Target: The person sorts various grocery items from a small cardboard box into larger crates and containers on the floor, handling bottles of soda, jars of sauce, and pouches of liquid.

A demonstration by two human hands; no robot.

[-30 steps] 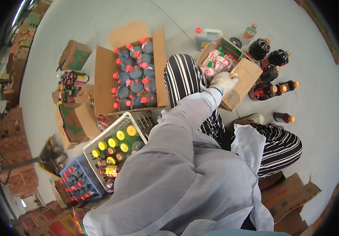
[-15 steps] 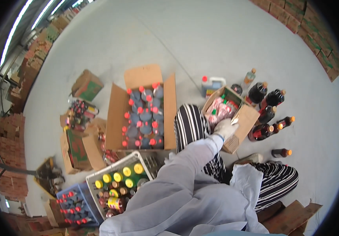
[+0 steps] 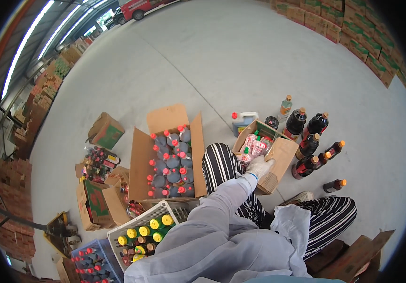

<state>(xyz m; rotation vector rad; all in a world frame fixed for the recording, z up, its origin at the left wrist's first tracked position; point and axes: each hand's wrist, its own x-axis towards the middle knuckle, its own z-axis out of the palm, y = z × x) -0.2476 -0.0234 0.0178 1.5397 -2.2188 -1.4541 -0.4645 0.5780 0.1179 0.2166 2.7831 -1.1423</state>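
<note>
My left hand (image 3: 259,167), in a whitish glove, is at the near side of a small open cardboard box (image 3: 278,165). Its fingers curl onto the edge by the raised flap, closed on the cardboard. Inside the box lie several soft pouches (image 3: 258,146) with pink-and-white print and green caps. My right hand is out of sight. Beside the box, to its right, stand several dark bottles (image 3: 306,146) with orange caps. Behind it are a clear bottle (image 3: 285,108), a dark round-lidded container (image 3: 271,122) and a white-handled jug (image 3: 244,122) with a red cap.
Left of my knee, a large open carton (image 3: 139,165) holds red-capped jugs (image 3: 172,162). Nearer are a white crate (image 3: 113,236) of yellow-capped bottles and a blue crate (image 3: 111,257). A pallet jack (image 3: 57,231) stands far left. Torn cardboard (image 3: 353,257) lies low right.
The whole view has tilted upward, and a red vehicle now shows at the far top. My left hand stays at the small box, its fingers a little lower along the flap's edge.
</note>
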